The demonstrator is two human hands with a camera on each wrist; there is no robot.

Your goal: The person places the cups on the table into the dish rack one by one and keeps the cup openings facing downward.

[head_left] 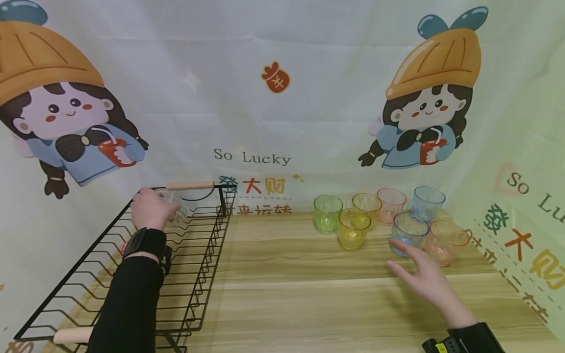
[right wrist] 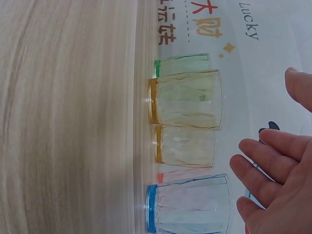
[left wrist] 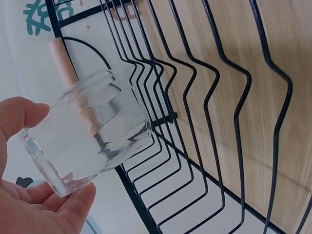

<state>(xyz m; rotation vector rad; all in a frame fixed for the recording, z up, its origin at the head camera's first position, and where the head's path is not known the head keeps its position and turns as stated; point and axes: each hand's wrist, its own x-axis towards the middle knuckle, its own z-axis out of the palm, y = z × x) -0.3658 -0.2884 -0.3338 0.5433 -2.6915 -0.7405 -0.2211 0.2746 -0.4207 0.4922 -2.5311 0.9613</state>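
My left hand point(head_left: 152, 208) grips a clear glass cup point(left wrist: 97, 126) over the far end of the black wire dish rack point(head_left: 207, 274). In the left wrist view the thumb and fingertips pinch the cup near one end, and it lies tilted above the wires. On the right, my right hand point(head_left: 421, 274) is held with fingers spread and nothing in it. Its fingertips overlap the near blue glass point(head_left: 410, 233) in the head view. A near pink glass point(head_left: 446, 242) stands beside that blue one.
Left of the blue glass stand a near yellow glass point(head_left: 354, 229), a green glass point(head_left: 328, 214) and a far yellow glass point(head_left: 371, 202). Behind are a far pink glass point(head_left: 390, 203) and a far blue glass point(head_left: 428, 201). A printed cloth point(head_left: 326, 137) hangs behind the wooden table point(head_left: 282, 294).
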